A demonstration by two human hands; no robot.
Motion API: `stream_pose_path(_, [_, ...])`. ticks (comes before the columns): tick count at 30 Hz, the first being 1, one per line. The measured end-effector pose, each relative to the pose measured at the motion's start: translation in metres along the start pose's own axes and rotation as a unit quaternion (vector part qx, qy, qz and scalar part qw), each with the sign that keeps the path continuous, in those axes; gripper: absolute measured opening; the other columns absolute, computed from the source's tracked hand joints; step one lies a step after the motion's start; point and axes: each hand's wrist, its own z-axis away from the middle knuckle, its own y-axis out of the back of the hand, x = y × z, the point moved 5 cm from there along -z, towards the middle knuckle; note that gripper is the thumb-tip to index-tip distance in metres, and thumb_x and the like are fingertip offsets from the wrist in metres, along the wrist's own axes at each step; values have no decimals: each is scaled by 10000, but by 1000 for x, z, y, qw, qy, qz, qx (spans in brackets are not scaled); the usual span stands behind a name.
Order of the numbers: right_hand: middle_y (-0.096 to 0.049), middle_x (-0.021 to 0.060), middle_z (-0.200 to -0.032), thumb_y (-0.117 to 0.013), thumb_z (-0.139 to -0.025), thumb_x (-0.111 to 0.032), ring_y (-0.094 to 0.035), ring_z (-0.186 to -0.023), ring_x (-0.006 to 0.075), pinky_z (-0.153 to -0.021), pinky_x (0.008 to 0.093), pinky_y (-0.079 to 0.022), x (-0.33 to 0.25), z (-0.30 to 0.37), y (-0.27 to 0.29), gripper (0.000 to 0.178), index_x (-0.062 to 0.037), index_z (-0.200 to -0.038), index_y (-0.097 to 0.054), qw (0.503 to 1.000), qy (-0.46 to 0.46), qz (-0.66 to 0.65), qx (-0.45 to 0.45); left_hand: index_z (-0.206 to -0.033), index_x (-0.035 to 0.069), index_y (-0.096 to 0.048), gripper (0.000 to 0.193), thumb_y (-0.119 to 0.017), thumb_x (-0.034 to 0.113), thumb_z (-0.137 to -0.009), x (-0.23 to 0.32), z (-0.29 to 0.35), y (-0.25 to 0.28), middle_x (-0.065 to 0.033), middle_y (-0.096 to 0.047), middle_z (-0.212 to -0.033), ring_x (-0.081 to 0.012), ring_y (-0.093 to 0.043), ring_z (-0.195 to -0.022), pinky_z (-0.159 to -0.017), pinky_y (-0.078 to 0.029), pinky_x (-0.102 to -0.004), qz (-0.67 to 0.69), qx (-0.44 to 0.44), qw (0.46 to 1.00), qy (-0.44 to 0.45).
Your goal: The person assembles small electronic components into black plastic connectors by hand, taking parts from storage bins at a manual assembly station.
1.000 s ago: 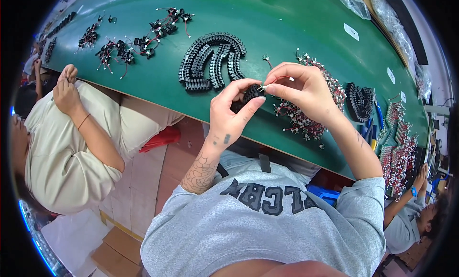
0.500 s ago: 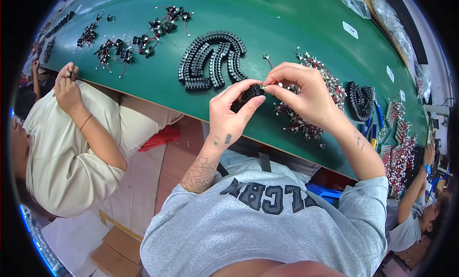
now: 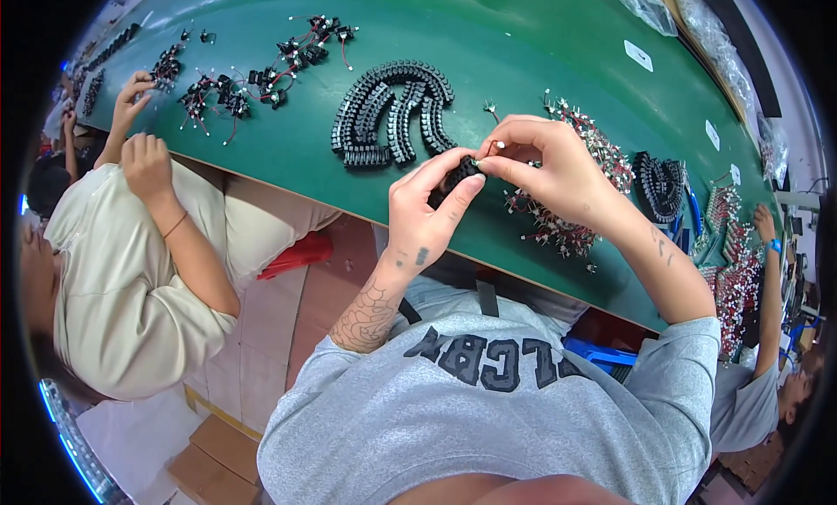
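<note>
My left hand (image 3: 423,213) is closed round a short curled strip of small black plastic parts (image 3: 464,172), mostly hidden by fingers and thumb. At the strip's end, my right hand (image 3: 558,174) pinches a small wired piece with a red lead and white connector (image 3: 495,147). The fingertips of both hands nearly meet there. Just beyond my left hand, several curved rows of similar black parts (image 3: 401,71) lie on the green table (image 3: 540,51). A heap of red-wired pieces with white connectors (image 3: 602,147) spreads beside and behind my right hand.
More black strips (image 3: 658,187) and blue-handled tools (image 3: 695,210) are at the right, near another wired pile (image 3: 737,287). Black wired assemblies (image 3: 231,95) lie at the left. A co-worker in a cream top (image 3: 139,287) sits left; another's arm (image 3: 769,287) reaches in at right.
My right fingertips have shifted slightly with the wired piece against the black strip. The left co-worker's far hand now reaches to the table, and the right co-worker's arm has moved.
</note>
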Motion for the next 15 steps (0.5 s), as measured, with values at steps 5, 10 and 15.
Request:
stream_pose_path(5, [-642,45,-773,-664,-836,-46,-571,-690,83,-613,179,-454,7,-21,10,50,-1,-856,-671,983,-108,-104,-109,-1129,-24,-639,296,-671,63,-847,-5,0,-1,-46,-659,-834,-67,-495,-636,-587,-411,-176,17,21,1000,-2])
stream_pose_path(10, [-668,99,-830,-672,-843,-104,-606,-710,118,-640,213,-486,-5,-90,24,125,11,-892,-685,991,-29,-111,-72,-1173,-24,-621,333,-660,53,-852,-1,-1,-1,-61,-686,-868,-56,-498,-631,-579,-409,-164,70,37,996,41])
stream_pose_path(15, [-678,80,-888,-659,-795,-53,-625,-764,158,-696,277,-516,2,-123,29,132,2,-910,-692,996,82,1,-30,-1223,-12,-592,360,-632,60,-872,-3,-2,1,-82,-697,-911,-51,-516,-643,-571,-414,-152,74,20,996,52])
